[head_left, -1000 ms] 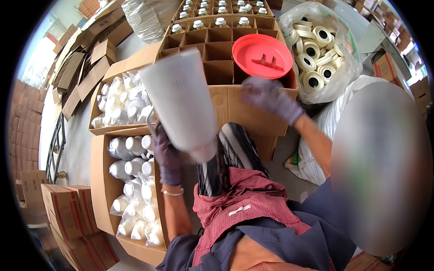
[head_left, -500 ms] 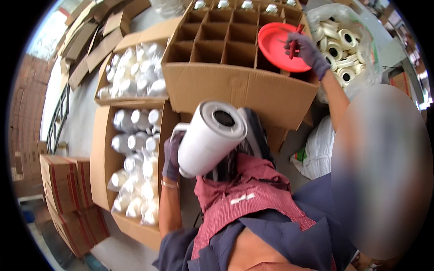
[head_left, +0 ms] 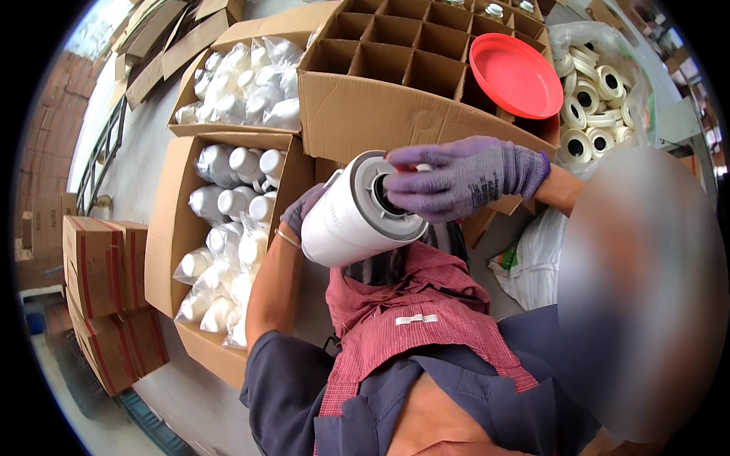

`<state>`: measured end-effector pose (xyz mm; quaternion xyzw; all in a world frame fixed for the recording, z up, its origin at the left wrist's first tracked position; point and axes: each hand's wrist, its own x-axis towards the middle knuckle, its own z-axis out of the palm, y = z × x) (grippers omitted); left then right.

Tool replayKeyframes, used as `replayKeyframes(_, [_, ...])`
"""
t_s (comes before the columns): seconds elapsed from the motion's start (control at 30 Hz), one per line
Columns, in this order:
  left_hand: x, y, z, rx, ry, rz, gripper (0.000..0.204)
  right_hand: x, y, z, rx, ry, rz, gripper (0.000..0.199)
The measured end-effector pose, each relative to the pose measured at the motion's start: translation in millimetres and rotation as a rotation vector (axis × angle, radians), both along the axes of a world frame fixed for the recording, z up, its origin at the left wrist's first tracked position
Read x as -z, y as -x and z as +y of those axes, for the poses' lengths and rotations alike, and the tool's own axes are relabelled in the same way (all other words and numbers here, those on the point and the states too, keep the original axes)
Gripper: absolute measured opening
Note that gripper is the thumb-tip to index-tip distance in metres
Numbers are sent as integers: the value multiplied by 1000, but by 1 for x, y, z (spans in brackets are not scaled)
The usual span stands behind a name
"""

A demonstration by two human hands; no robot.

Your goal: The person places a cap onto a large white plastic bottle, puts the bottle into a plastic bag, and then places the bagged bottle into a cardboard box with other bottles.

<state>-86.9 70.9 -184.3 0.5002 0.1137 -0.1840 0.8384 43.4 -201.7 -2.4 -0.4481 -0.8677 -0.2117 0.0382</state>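
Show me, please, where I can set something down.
The red dish looks bare, as do front carton cells left of it. Bare floor lies between the near bottle box and stacked cartons. Crowded: near bottle box, far box, ring bag, the jug, right hand at its mouth.

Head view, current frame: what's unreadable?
Head view:
Left hand: fingertips hidden behind the jug.
Red tool: mostly covered by the right hand.
Jug's inside: right hand in the way.
Divided carton: far end cut by the top edge.
Right side: blurred patch, nothing legible.
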Motion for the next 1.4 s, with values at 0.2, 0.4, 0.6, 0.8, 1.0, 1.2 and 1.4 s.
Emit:
replayKeyframes(0.2, [14,-5,9,97,94,36,33,-11,1,11,-112,58,-69,28])
replayKeyframes(0.4, [21,-5,10,128,141,57,31,-19,-6,16,-50,56,-145,31])
replayKeyframes(0.6, [23,-3,14,242,-94,-91,30,9,11,16,-19,3,20,14])
replayKeyframes(0.8, [-12,22,1,28,-387,21,27,41,18,-3,344,297,628,16])
replayKeyframes(1.0, [-43,34,11,-379,-957,-273,26,109,51,-26,1023,176,1877,22])
replayKeyframes(1.2, [-100,-21,8,-560,-1424,-903,17,64,43,-75,717,170,1022,15])
replayKeyframes(1.4, [-86,-14,-68,-76,-1245,-1526,23,44,-117,-133,1331,-273,423,23])
